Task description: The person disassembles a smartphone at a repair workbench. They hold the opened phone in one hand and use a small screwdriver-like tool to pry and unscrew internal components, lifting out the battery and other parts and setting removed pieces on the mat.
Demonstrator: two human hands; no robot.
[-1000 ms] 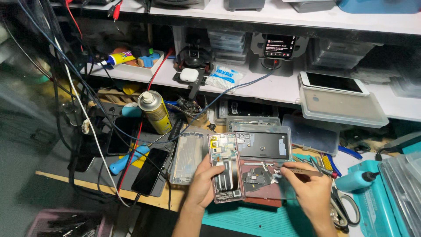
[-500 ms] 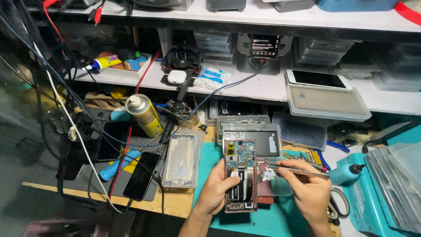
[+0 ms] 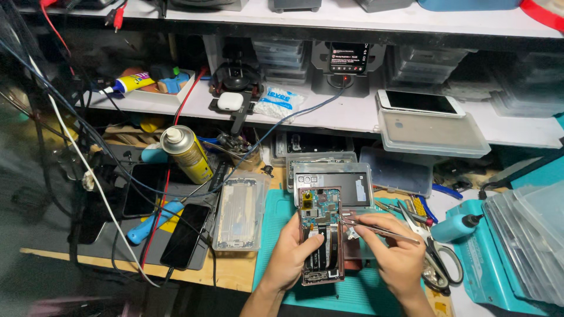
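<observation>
My left hand [image 3: 292,253] grips the left side of an opened phone [image 3: 321,235], its back removed and its circuit board and flex cables showing. The phone stands lengthwise over a teal work mat [image 3: 276,218]. My right hand [image 3: 398,256] pinches metal tweezers [image 3: 376,228], whose tips touch the phone's right edge near the middle. A small loose part lies just under the tweezer tips.
A yellow spray can [image 3: 188,154], dark phones [image 3: 185,235] and a clear phone frame [image 3: 238,219] lie to the left. Scissors [image 3: 436,258] and a blue squeeze bottle [image 3: 457,226] sit on the right. Parts trays [image 3: 346,182] lie behind; shelves hold a white phone [image 3: 418,102] and cables.
The view shifted and the phone turned upright in my left hand. My right hand brought the tweezers from beside the phone onto its right edge.
</observation>
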